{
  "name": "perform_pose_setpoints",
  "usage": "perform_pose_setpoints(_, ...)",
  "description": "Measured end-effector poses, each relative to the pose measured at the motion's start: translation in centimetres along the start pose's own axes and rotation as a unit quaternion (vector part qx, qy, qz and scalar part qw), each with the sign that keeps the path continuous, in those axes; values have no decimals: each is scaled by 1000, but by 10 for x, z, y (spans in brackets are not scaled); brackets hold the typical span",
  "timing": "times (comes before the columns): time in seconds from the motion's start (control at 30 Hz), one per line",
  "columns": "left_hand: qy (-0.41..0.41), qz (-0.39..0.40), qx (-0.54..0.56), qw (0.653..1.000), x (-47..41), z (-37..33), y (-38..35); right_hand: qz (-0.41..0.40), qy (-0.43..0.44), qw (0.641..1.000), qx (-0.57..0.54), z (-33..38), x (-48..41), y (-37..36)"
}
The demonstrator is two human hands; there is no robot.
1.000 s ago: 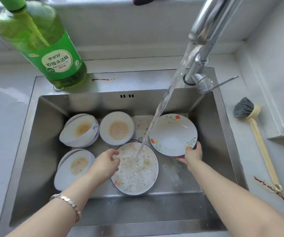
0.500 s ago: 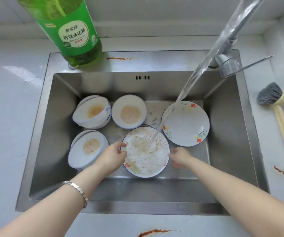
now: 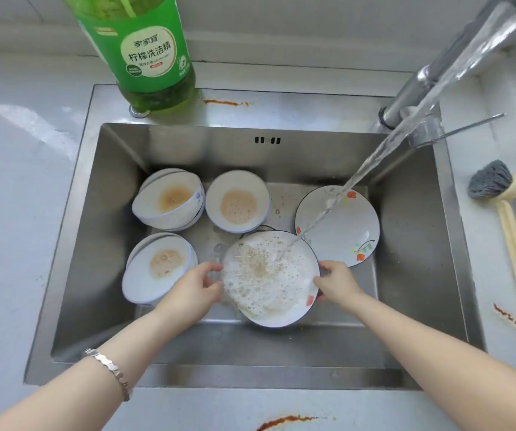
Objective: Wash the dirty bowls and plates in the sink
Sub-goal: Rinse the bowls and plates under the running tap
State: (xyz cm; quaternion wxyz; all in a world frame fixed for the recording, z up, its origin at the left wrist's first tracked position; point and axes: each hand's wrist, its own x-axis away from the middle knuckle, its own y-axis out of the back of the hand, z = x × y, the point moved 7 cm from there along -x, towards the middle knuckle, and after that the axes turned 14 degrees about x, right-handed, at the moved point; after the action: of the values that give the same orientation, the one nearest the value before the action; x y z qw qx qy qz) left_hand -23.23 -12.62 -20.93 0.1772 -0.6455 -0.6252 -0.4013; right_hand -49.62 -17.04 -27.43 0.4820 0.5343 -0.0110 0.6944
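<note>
Two-handed hold on a round, froth-coated ceramic plate (image 3: 269, 275) toward the brushed-steel sink's (image 3: 101, 244) front edge: left hand (image 3: 192, 293) curled on its left rim, right hand (image 3: 336, 283) gripping its right. Smooth white bowls (image 3: 169, 200), brown-stained inside, along the left edge.

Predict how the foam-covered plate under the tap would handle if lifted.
Probably slippery: suds and running water cover the plate. Likely stiff but breakable; it looks like glazed ceramic. Pooled water may add weight and slosh.
</note>
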Motion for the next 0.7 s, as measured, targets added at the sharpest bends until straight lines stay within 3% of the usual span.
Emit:
perform_pose_setpoints(0.2,9,-7,24,1000,20,1,10,-69,13,986,152,38,54,56)
perform_pose_setpoints(0.4,26,13,34,999,39,-10,4,-60,26,973,221,72,114,101)
perform_pose_setpoints(0.47,28,26,32,999,45,-19,0,-72,35,982,172,69,131,115)
perform_pose_setpoints(0.57,21,41,67,997,58,-42,-5,-76,25,997,6,50,143,124)
perform_pose_setpoints(0.7,-2,78,119,990,78,-77,-10,-37,22,989,-140,38,147,109)
